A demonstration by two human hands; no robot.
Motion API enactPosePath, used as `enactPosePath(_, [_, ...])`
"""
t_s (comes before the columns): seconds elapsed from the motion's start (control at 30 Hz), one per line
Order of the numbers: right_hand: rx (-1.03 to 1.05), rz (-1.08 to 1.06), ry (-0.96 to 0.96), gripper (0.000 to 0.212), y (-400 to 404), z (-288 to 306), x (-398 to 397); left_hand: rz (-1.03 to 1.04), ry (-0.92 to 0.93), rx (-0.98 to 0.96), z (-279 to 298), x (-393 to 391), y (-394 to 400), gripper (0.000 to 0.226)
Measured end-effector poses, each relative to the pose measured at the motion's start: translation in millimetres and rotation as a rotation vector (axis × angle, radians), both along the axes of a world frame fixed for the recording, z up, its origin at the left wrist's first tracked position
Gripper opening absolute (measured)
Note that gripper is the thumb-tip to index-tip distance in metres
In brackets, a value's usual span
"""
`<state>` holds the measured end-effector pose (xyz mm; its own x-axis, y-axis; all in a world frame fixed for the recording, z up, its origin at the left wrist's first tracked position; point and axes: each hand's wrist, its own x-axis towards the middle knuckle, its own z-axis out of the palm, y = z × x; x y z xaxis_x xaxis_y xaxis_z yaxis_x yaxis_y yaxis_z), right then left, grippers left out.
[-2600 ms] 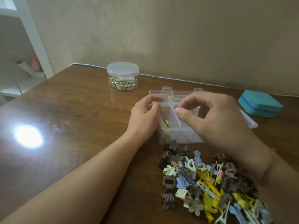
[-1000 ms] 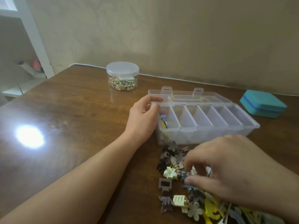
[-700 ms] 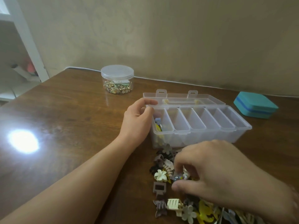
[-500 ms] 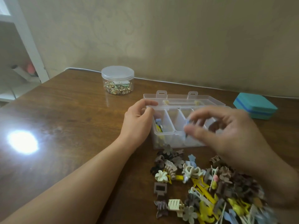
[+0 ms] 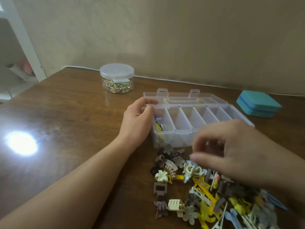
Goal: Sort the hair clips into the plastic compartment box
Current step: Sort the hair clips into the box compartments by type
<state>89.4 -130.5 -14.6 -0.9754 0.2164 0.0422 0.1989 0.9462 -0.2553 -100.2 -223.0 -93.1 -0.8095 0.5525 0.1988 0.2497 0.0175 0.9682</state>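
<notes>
Table [image 5: 69, 116]: box [image 5: 166, 136], clips [image 5: 194, 187], jar [image 5: 117, 80], case [image 5: 258, 103]

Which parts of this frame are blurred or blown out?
Head view: the right hand is smeared by motion blur, so its grip is unreadable; a blown-out glare patch sits on the wooden table; the left hand and compartment box are sharp.

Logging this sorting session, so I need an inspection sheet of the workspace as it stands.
Surface: brown wooden table, bright light glare at left.
Job's things: clear compartment box, lid open; clips only in the leftmost compartment; hair clip pile in front.
Clutter: lidded round jar of small gold pieces; teal case.
Hands: left hand grips the box's left end; right hand blurred above the pile, contents unclear.
Cables: thin white cable along the wall.
Surroundings: beige wall, white shelf at left.
</notes>
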Motion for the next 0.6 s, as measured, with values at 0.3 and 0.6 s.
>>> enactPosePath(0.3, [0.223, -0.004, -0.335, 0.029, -9.6, -5.9, -0.3, -0.033, -0.019, 0.006, -0.6, -1.3, 0.4, 0.03])
enactPosePath(0.6, [0.166, -0.031, -0.337, 0.009, -4.8, -10.1, -4.9, -0.012, 0.005, 0.013, -1.5, -2.0, 0.5, 0.03])
